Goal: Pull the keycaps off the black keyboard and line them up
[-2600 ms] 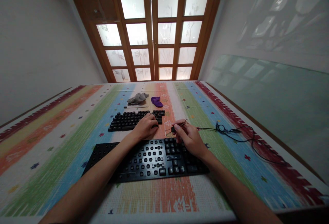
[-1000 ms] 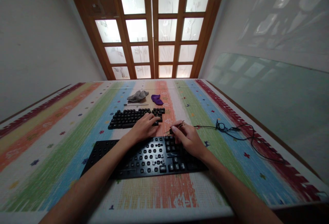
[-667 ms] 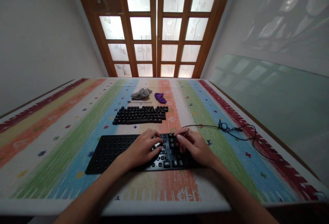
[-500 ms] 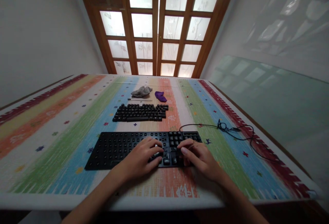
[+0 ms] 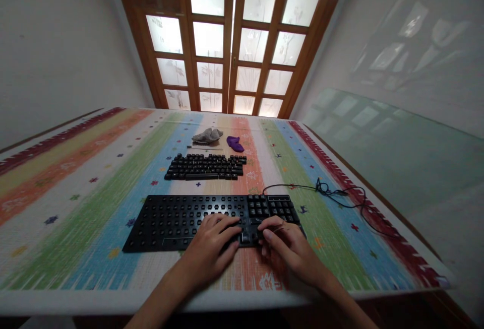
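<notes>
The keyboard lies flat on the bench, and both hands are at its near edge. The left hand is loosely bent over its lower middle, fingers and thumb apart with nothing visible between them. The right hand brings thumb and forefinger together over the lower keys; whether they grasp anything cannot be told.

A slip of the right fingertips could knock a key askew or send a small part out of sight under the hand. Pressure from the left hand's fingers could strain the bare key posts, and an uneven push might slide the keyboard on the cloth. Just beyond it, the rows of loose black keycaps stand free, so a sweeping sleeve or wrist could scatter their order. The cable trails rightward in loops; a snag there could tug the keyboard round.
</notes>
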`<move>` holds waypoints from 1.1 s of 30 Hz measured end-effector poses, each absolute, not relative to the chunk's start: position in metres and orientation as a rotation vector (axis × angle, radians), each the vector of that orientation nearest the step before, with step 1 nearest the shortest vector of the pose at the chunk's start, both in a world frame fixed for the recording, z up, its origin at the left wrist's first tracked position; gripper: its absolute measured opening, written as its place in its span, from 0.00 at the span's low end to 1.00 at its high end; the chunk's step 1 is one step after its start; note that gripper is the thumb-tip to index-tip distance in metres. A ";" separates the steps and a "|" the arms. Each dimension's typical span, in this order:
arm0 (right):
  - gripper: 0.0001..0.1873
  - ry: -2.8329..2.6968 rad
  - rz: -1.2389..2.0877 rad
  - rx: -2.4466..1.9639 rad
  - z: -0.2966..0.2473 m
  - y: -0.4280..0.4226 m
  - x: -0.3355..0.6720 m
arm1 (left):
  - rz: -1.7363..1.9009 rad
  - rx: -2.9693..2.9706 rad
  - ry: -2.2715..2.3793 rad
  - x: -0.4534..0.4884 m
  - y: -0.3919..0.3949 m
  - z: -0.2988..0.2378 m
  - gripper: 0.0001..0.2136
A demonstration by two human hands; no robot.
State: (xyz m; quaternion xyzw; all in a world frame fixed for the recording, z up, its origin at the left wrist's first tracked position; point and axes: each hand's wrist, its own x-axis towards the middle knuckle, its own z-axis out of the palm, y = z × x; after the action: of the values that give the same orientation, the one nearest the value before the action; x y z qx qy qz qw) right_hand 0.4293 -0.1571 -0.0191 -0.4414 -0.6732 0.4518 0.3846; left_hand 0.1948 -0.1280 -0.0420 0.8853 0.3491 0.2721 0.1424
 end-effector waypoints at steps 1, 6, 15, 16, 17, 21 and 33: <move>0.13 -1.768 1.119 -1.133 -0.017 -0.158 0.427 | 0.798 2.556 1.005 0.195 -0.128 -0.042 0.13; 0.10 -2.033 0.814 -1.172 -0.002 -0.157 0.415 | 0.824 2.545 1.001 0.195 -0.130 -0.045 0.15; 0.09 -2.243 0.723 -1.144 0.009 -0.145 0.395 | 0.810 2.513 0.999 0.195 -0.132 -0.045 0.17; 0.10 -2.255 0.727 -1.160 0.010 -0.143 0.395 | 0.807 2.511 0.997 0.195 -0.132 -0.044 0.17; 0.10 -2.265 0.730 -1.178 0.012 -0.141 0.395 | 0.808 2.507 0.995 0.195 -0.132 -0.043 0.16; 0.11 -2.247 0.751 -1.223 0.015 -0.131 0.400 | 0.816 2.500 0.998 0.195 -0.132 -0.043 0.16; 0.17 -2.096 1.030 -1.194 0.011 -0.109 0.401 | 0.817 2.495 1.012 0.195 -0.133 -0.046 0.14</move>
State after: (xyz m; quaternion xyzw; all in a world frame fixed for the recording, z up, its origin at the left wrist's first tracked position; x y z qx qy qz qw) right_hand 0.4015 -0.1089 0.0112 -0.4398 -0.7725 0.3797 0.2563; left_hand 0.1949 -0.1334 -0.0460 0.8749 0.3547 0.2864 0.1632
